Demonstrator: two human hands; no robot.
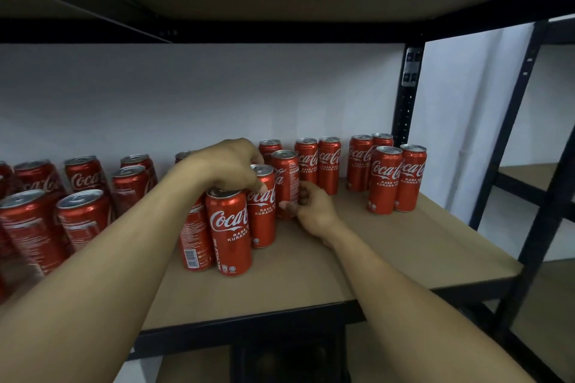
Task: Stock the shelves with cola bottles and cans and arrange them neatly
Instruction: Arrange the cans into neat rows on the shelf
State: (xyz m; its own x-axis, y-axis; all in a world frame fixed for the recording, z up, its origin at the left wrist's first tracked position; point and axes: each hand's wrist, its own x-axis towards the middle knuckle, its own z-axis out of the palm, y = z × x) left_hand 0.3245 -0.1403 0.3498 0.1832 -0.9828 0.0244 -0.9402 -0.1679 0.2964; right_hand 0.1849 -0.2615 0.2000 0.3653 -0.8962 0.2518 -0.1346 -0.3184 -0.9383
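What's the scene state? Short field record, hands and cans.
shelf: brown board, black frame post
left hand: grips middle can from above
right hand: pinches rear can low on its side
right end: four-can group, upright
left end: loose cans, uneven rows
bottles: none in view

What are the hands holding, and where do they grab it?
The left hand grips a cola can by its top. The right hand curls round the lower side of the can behind it.
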